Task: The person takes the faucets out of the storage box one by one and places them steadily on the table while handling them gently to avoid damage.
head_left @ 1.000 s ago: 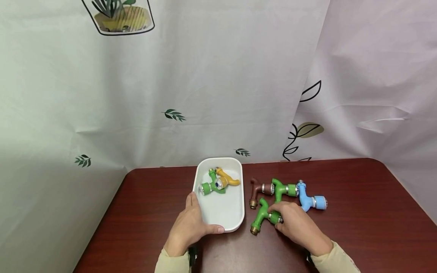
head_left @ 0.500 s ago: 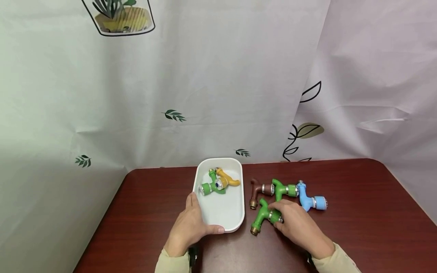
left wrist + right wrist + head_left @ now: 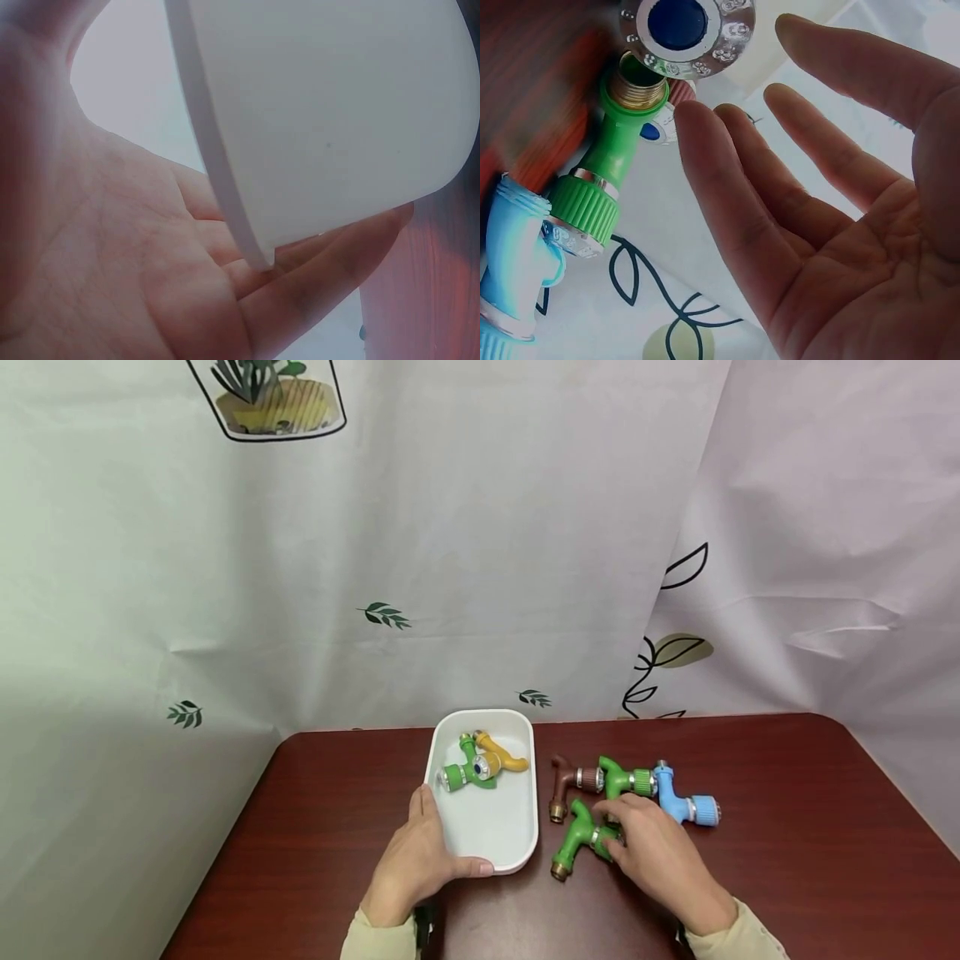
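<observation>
My left hand [image 3: 412, 860] rests at the near left corner of a white tray [image 3: 487, 835], its straight fingers along the outer wall and its thumb at the near rim. The left wrist view shows those fingers [image 3: 322, 292] against the tray. Inside lie a green tap [image 3: 468, 764] and a yellow tap [image 3: 502, 756]. My right hand [image 3: 656, 852] hovers at the handle of the nearest green tap [image 3: 573, 839], fingers parted around it. In the right wrist view, its chrome handle end [image 3: 739, 30] with a blue centre sits just beyond the extended fingertips [image 3: 694, 120].
Behind the right hand, a brown tap [image 3: 564, 785], another green tap [image 3: 615, 777] and a light blue tap [image 3: 678, 802] lie close together on the dark red table [image 3: 810, 827]. A pale patterned sheet [image 3: 480, 527] hangs behind the table's far edge.
My right hand has shifted slightly up and away from the nearest green tap's handle. The left hand, tray and taps stay in place; the head view tilts a little.
</observation>
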A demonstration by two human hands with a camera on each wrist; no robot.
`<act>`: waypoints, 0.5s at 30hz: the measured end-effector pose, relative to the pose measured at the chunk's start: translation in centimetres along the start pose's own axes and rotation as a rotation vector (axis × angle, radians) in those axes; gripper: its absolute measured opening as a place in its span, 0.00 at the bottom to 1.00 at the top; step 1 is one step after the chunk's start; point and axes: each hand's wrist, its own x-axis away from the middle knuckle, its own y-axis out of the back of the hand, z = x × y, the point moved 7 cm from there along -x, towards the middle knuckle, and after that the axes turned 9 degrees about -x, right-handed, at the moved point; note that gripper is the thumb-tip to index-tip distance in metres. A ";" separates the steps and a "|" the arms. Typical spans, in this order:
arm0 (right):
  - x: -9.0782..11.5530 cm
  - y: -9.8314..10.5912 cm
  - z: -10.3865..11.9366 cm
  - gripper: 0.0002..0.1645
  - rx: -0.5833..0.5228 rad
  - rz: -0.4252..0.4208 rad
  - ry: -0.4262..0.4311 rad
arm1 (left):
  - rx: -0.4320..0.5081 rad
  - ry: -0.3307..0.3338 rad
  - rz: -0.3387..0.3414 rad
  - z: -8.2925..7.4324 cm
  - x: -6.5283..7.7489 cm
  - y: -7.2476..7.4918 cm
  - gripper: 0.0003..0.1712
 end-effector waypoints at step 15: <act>-0.1 0.1 0.2 0.21 -0.009 -0.020 0.003 | 0.000 -0.013 -0.025 0.0 -0.1 0.0 0.86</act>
